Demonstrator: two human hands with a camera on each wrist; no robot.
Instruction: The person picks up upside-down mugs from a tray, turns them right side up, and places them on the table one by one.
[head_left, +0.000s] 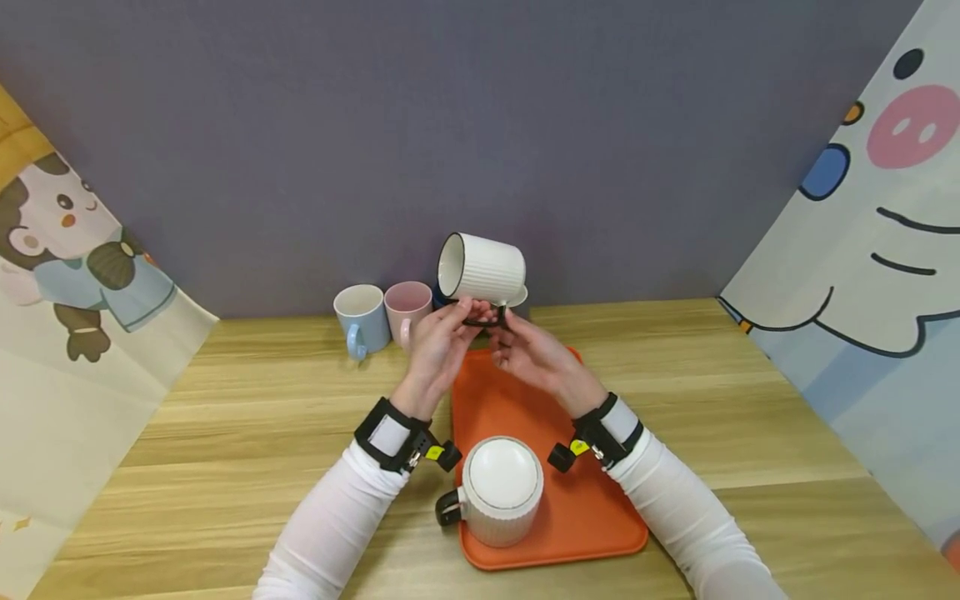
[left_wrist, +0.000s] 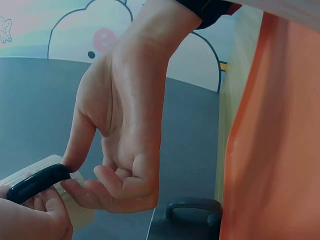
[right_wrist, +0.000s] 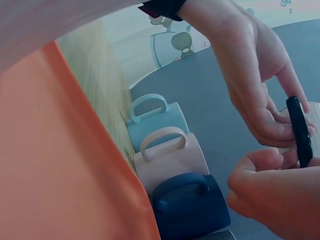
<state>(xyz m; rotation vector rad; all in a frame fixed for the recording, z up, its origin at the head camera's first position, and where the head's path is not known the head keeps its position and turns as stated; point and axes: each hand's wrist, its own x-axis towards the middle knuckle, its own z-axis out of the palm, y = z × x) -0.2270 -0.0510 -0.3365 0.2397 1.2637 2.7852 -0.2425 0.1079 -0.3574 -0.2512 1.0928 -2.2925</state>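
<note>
Both hands hold a white ribbed mug (head_left: 491,268) with a dark rim, tipped on its side above the far end of the orange tray (head_left: 510,383). Its mouth faces left and its black handle (right_wrist: 299,131) points down toward the hands. My left hand (head_left: 438,354) pinches the handle from the left. From the other side, my right hand (head_left: 543,358) pinches it with thumb and fingers. On the tray's near left part stands another white ribbed mug (head_left: 502,492), upside down, its dark handle jutting out over the left tray edge.
Along the grey back wall stand a light blue mug (head_left: 362,317), a pink mug (head_left: 408,304) and a dark blue mug (right_wrist: 192,210), handles facing me. A dark grey mug (left_wrist: 192,217) is partly hidden. The wooden table (head_left: 262,433) lies around the tray, between cartoon-printed side walls.
</note>
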